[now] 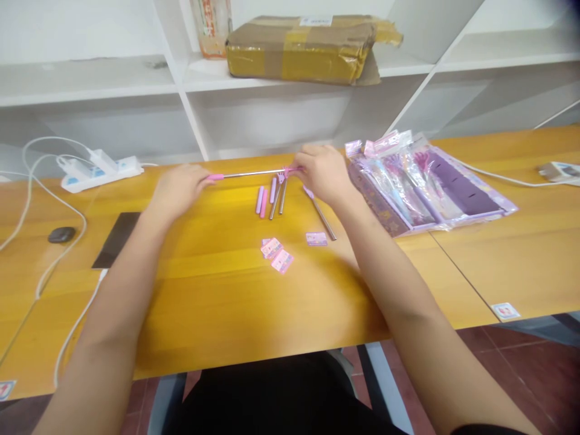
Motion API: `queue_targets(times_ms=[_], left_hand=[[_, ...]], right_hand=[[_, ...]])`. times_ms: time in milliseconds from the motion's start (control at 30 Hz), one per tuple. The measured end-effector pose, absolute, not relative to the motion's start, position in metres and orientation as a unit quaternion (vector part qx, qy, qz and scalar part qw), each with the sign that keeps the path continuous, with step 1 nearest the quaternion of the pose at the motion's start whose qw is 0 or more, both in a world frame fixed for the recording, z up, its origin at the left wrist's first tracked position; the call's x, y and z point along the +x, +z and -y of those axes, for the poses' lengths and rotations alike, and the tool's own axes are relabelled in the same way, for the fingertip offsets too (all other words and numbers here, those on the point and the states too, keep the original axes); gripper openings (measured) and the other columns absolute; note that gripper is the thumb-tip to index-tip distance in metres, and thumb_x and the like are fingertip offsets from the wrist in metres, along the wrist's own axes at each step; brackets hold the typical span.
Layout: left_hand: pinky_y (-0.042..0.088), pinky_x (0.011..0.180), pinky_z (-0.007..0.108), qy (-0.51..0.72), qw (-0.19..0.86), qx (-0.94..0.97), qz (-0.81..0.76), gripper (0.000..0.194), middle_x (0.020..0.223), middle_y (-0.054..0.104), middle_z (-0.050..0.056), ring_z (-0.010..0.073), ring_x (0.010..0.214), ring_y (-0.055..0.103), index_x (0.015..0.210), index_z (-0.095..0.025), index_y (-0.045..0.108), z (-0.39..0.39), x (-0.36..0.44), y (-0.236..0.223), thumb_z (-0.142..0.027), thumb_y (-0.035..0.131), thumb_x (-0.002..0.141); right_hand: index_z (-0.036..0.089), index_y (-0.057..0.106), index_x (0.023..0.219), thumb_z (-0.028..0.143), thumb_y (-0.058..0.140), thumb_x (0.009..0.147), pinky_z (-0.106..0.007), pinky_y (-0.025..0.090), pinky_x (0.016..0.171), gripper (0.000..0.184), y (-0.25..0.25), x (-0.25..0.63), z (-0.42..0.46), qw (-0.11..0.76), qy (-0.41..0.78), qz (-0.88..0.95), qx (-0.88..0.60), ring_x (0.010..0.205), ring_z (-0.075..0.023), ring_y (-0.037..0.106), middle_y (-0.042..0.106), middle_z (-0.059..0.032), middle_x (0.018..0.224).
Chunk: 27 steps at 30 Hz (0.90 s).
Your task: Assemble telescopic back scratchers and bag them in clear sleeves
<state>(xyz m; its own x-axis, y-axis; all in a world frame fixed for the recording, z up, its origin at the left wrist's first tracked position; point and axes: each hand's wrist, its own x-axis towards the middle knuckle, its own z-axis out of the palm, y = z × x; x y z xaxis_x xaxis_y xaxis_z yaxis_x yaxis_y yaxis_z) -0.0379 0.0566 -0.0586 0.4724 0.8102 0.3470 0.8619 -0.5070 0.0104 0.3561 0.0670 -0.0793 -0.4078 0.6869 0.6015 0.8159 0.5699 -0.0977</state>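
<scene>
A pink telescopic back scratcher [251, 174] is stretched level between my two hands, its metal rod pulled out. My left hand [183, 186] is closed around the pink grip, and my right hand [321, 172] pinches the other end by the head. Just below it lie several loose pink and purple grip sleeves [263, 204]. Beside them are two metal rods with small hand-shaped heads [283, 196]. Another rod with a purple head [323, 217] rests under my right wrist. Nearer to me, several small pink printed cards [282, 261] and a purple card [316, 238] lie on the table.
At the right a purple display box [471, 187] holds several bagged back scratchers. A power strip [102, 173], a black mouse [61, 234] and a dark phone [116, 241] with white cables are at the left. A taped carton [299, 51] sits on the white shelf behind.
</scene>
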Motion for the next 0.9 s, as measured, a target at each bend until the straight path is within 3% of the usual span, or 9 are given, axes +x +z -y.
queue_targets(times_ms=[133, 400, 533, 667, 900], left_hand=[[0.037, 0.08, 0.04, -0.201, 0.085, -0.816, 0.535, 0.068, 0.102, 0.077, -0.005, 0.0232, 0.097, 0.054, 0.113, -0.036, 0.076, -0.066, -0.095, -0.043, -0.086, 0.031, 0.108], [0.039, 0.084, 0.041, -0.265, 0.071, -0.79, 0.548, 0.06, 0.092, 0.073, -0.006, 0.0246, 0.094, 0.048, 0.101, -0.036, 0.074, -0.072, -0.157, -0.032, -0.089, 0.046, 0.1], [0.039, 0.082, 0.04, -0.25, 0.08, -0.794, 0.548, 0.063, 0.099, 0.073, -0.004, 0.0232, 0.094, 0.05, 0.107, -0.034, 0.074, -0.072, -0.147, -0.035, -0.087, 0.04, 0.104], [0.04, 0.083, 0.039, -0.232, 0.088, -0.803, 0.543, 0.072, 0.104, 0.073, -0.002, 0.0227, 0.095, 0.053, 0.111, -0.032, 0.075, -0.075, -0.147, -0.039, -0.09, 0.033, 0.105], [0.042, 0.082, 0.039, -0.219, 0.09, -0.805, 0.543, 0.071, 0.103, 0.076, -0.003, 0.022, 0.092, 0.052, 0.113, -0.031, 0.077, -0.08, -0.15, -0.044, -0.087, 0.034, 0.106]], right_hand=[[0.026, 0.066, 0.077, 0.028, 0.077, 0.101, -0.04, 0.032, 0.08, 0.027, -0.075, 0.438, -0.093, 0.353, -0.129, 0.769, -0.517, 0.085, -0.0244, 0.053, 0.065, -0.0051, 0.08], [0.029, 0.053, 0.052, 0.027, 0.096, 0.085, -0.041, 0.026, 0.074, 0.054, -0.069, 0.55, -0.12, 0.442, -0.209, 0.546, -0.681, 0.07, -0.0207, 0.036, 0.049, -0.0014, 0.062], [0.029, 0.059, 0.057, 0.03, 0.101, 0.078, -0.04, 0.031, 0.075, 0.047, -0.075, 0.55, -0.111, 0.446, -0.174, 0.57, -0.668, 0.071, -0.0205, 0.044, 0.056, -0.0018, 0.068], [0.027, 0.067, 0.064, 0.024, 0.098, 0.081, -0.041, 0.034, 0.078, 0.036, -0.078, 0.546, -0.102, 0.436, -0.147, 0.593, -0.661, 0.074, -0.0211, 0.05, 0.061, -0.0035, 0.071], [0.025, 0.071, 0.067, 0.017, 0.097, 0.077, -0.04, 0.037, 0.077, 0.029, -0.08, 0.546, -0.107, 0.42, -0.13, 0.606, -0.663, 0.073, -0.0201, 0.05, 0.065, -0.0053, 0.074]])
